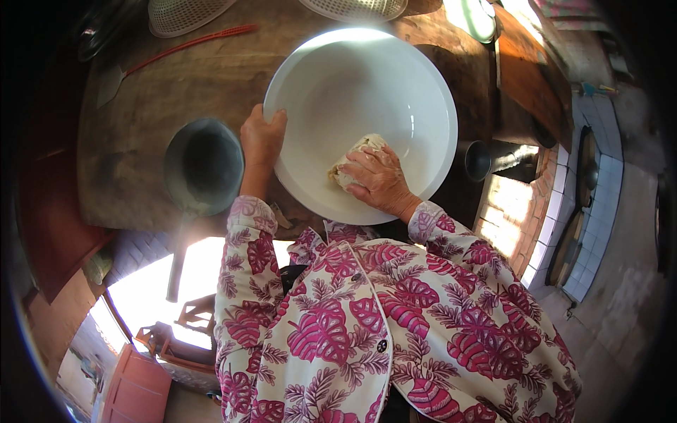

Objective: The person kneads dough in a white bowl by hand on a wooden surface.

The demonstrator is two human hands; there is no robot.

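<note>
A large white basin (328, 84) stands on the wooden table before me. My left hand (263, 135) grips its left rim, thumb over the edge. Inside, near the lower part of the basin, my right hand (378, 177) rests on a lump of pale dough (370, 141), fingers spread over its top. The dough has a rough surface, with a browner patch at its lower left end. Part of it is hidden beneath the palm.
A grey long-handled dipper (203, 203) sits left of the basin on the wooden table (127, 143). Behind it lies a red-handled fly swatter (185, 47). Two mesh baskets (185, 18) stand at the far edge. A dark cup (477, 161) is at the right.
</note>
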